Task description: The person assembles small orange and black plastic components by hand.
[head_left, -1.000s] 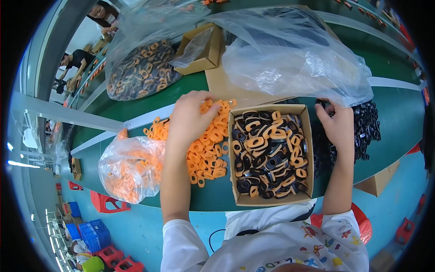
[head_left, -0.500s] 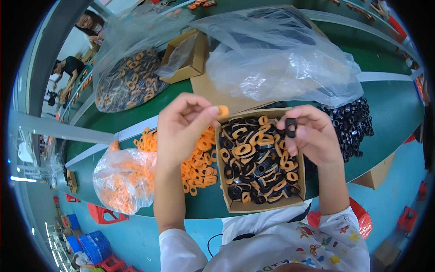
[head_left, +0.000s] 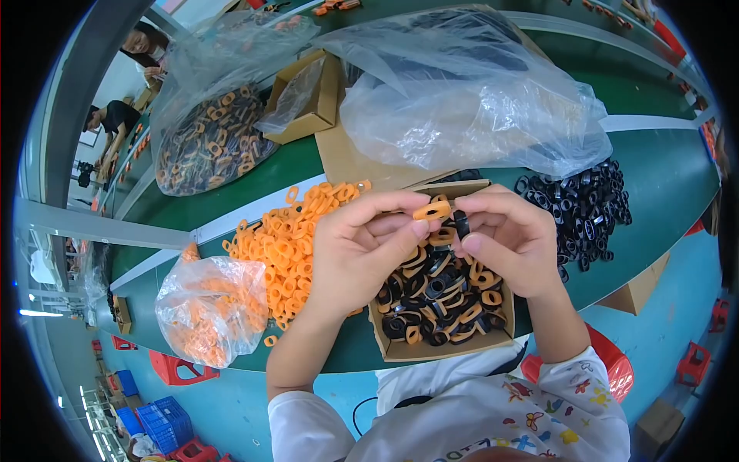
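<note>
My left hand (head_left: 366,250) pinches an orange oval ring (head_left: 433,210) between thumb and fingers. Close beside it, my right hand (head_left: 512,239) holds a black oval ring (head_left: 461,224) in a pinch. The two rings are close together over the far part of a cardboard box (head_left: 450,353); whether they touch I cannot tell. Joined black-and-orange rings fill that box. Left of it lies a heap of loose orange rings (head_left: 281,239), partly hidden by my left hand and forearm. Right of the box spreads a pile of black rings (head_left: 589,212).
A clear bag of orange rings (head_left: 212,308) sits at the table's near left. Farther back are a bag of black-and-orange rings (head_left: 212,146), a small open carton (head_left: 319,112) and a large plastic bag (head_left: 477,115). Two people work at the far left. A red stool (head_left: 612,362) stands below the table.
My left hand has moved right with the orange ring, and my right hand left with the black one. Both rings are now close together above the box.
</note>
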The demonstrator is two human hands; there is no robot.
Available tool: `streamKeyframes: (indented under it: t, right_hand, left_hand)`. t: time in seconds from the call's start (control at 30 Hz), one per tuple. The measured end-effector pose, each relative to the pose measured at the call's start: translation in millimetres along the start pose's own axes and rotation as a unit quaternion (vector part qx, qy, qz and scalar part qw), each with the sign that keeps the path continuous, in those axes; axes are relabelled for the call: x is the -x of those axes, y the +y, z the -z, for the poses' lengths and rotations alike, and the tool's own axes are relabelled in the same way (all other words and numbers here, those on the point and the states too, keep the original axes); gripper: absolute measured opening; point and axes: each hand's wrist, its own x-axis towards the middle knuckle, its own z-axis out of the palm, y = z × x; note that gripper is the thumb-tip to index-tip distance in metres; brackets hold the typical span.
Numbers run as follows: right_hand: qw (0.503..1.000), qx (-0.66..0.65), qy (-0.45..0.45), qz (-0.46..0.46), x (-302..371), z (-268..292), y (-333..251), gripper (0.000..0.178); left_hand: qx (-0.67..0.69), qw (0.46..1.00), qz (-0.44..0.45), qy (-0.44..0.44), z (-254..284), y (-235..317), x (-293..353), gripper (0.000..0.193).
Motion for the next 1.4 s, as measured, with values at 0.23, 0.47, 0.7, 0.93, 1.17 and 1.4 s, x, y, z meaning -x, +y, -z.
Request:
streamKeyframes:
  t: [0.23, 0.47, 0.7, 0.93, 1.17, 1.4]
  right_hand:
    - [0.999, 0.020, 0.014, 0.026, -1, -6, 2, 0.039]
    - [0.998, 0.060, -0.013, 0.018, 1, -1, 1, 0.040]
    - [1.000, 0.023, 0.003, 0.002, 1, -5, -2, 0.041]
    - [1.000, 0.015, 0.020, 0.017, 0, -5, -2, 0.036]
    - [0.994, 0.078, 0.031, 0.063, 1, -6, 2, 0.037]
    - [0.933, 0.317, 0.001, 0.173, 0, -4, -2, 0.043]
  left_hand:
    - [-0.004, 0.998, -0.038, -0.044, -1, -8, 3, 0.027]
    - [0.006, 0.998, -0.034, -0.051, -2, -9, 3, 0.021]
    - [0.006, 0.997, -0.050, -0.055, 1, -17, 2, 0.022]
    - [-0.042, 0.996, -0.074, -0.038, -3, -16, 3, 0.028]
    - [-0.123, 0.984, -0.119, -0.047, -1, -17, 3, 0.032]
    - [0.028, 0.995, -0.088, -0.028, -6, -24, 5, 0.024]
